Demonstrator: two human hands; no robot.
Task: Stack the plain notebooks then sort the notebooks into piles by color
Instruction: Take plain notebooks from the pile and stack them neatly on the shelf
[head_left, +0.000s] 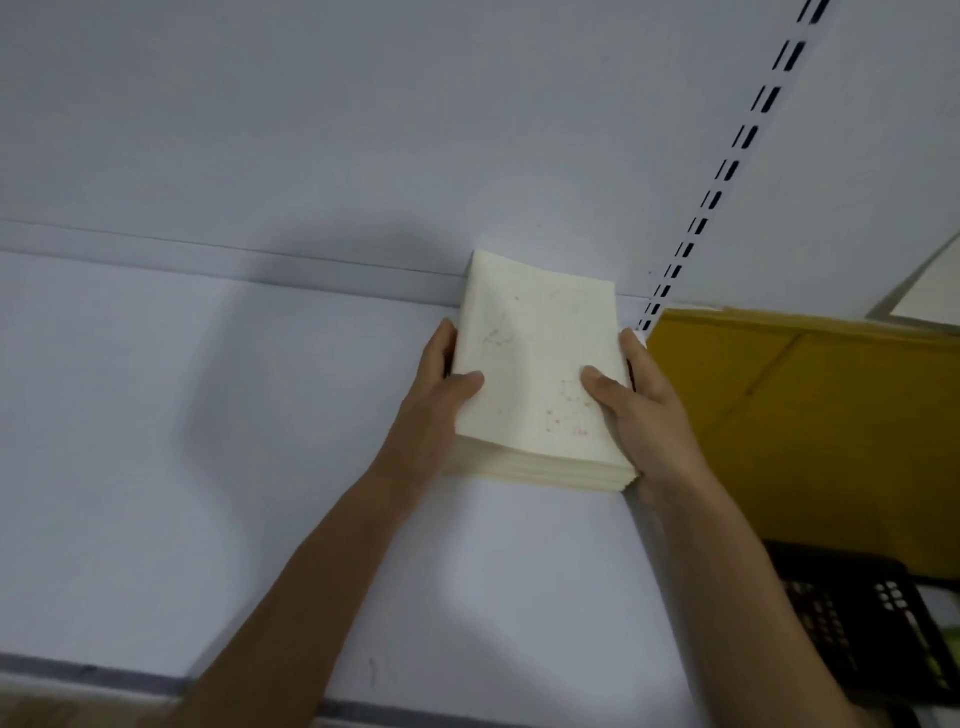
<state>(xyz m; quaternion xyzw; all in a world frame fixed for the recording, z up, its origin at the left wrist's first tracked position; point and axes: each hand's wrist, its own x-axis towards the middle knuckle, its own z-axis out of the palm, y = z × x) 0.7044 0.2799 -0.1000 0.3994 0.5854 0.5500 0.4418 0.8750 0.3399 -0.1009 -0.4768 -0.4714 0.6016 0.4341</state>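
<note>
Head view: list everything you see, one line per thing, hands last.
notebook stack: one stack, notebook count unclear, cream, faint marks on the top cover, at the back of the shelf
shelf: one, white, under the stack
slotted upright: one, white with dark slots, behind, right of the stack
cardboard box: one, yellow-brown, right of the stack
crate: one, black, perforated, lower right
left hand: holds the stack's left edge, thumb on top
right hand: holds the stack's right edge, thumb on top
</note>
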